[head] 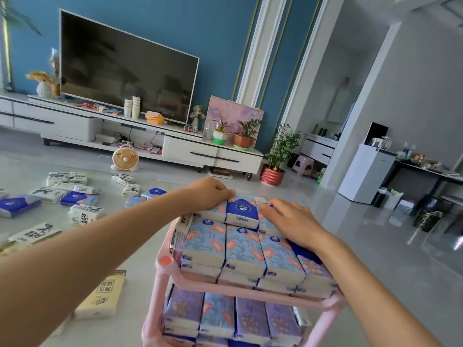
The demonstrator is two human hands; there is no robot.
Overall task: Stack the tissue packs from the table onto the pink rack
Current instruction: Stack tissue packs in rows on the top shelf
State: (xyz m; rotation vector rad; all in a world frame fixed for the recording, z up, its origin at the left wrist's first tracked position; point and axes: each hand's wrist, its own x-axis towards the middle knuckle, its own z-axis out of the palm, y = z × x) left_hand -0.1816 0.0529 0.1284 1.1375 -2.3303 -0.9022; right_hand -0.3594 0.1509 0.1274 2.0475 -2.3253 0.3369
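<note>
A pink rack [226, 285] stands in front of me, its top and lower shelves filled with several blue floral tissue packs [244, 249]. At the far end of the top shelf a dark blue Vinda pack [242, 212] lies on the upper layer. My left hand [209, 192] has its fingers curled over the floral pack just left of it. My right hand [292, 222] lies flat with fingers on the packs to its right. Loose tissue packs [75, 199] are scattered on the pale surface to the left, and a cream pack [104, 295] lies near the rack.
A white TV cabinet [190, 151] with a large television runs along the blue wall ahead. A small orange fan [125, 160], potted plants [274, 169] and a pink stool [303, 166] stand beyond the rack. A white appliance and a dark table are at right.
</note>
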